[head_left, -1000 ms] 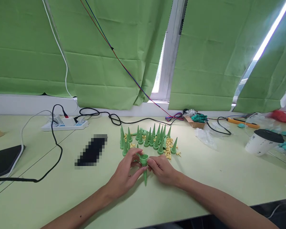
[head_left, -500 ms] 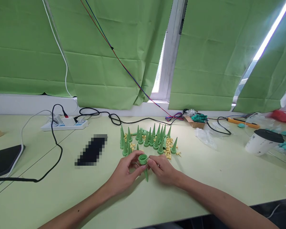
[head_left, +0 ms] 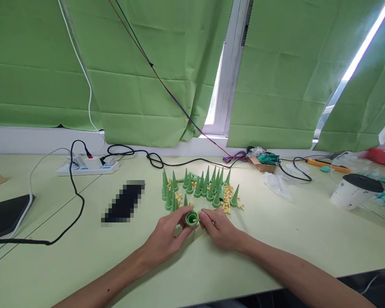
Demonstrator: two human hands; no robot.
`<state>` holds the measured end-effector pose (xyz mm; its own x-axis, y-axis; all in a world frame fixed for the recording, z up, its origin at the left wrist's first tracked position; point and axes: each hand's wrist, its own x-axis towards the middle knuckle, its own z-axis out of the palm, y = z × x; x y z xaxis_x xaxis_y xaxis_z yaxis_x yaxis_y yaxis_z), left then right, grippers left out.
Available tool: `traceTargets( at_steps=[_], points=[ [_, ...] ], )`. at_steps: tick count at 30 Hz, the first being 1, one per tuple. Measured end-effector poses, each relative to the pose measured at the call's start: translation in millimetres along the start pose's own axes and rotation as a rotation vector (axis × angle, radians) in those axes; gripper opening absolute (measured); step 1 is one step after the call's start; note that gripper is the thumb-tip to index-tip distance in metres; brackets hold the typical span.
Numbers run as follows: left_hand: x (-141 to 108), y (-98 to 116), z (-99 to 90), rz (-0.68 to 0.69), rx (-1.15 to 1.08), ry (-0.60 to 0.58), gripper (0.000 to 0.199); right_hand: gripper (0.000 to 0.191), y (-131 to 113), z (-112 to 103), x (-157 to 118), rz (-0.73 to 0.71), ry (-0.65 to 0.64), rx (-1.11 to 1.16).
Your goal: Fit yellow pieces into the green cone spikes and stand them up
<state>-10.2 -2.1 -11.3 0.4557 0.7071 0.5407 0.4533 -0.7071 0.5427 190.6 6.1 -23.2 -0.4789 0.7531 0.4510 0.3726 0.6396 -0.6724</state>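
Across twelve o'clock, with the held cone as the dial's centre and the person's side as six, green curtains (head_left: 131, 102) hang behind a pale bench (head_left: 314, 222). At ten o'clock on that bench lies a white power strip (head_left: 101, 169) with plugs in it.

Coming in from seven to eight o'clock, the left hand (head_left: 169, 234) has its grip closed on the cone, thumb on the near side and fingers round the far side. From four o'clock comes the right hand (head_left: 218, 226), fingers curled and thumb tip just beside the cone's rim; whether it pinches anything, I cannot tell.

Well away toward three o'clock, a white paper cup (head_left: 349, 193) with a black lid leans over. Between eleven and two o'clock, near the hands, a cluster of green cones (head_left: 197, 189) stands mostly points up.

The held hollow green cone (head_left: 191, 219) is between both hands, its round mouth turned toward the viewer and its narrow end hidden. Smallest are the loose yellow pieces (head_left: 227, 206) among the standing cones, and a yellowish bit (head_left: 194, 220) inside the held mouth.

The step in hand seems to be close work at that mouth; the next move, I judge, calls for a steady left grip and fine right fingertip control.
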Motion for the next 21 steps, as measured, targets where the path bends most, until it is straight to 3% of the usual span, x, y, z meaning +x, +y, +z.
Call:
traceTargets(
  at_steps=[11,21],
  points=[
    [-3,-2,-2.0,0.161,0.068,-0.070,0.035,0.047,1,4,2,0.071,-0.023,-0.013],
    [-2,7,-3.2,0.003,-0.068,-0.134,0.026,0.050,-5,1,2,0.063,-0.014,0.087]
  ],
)
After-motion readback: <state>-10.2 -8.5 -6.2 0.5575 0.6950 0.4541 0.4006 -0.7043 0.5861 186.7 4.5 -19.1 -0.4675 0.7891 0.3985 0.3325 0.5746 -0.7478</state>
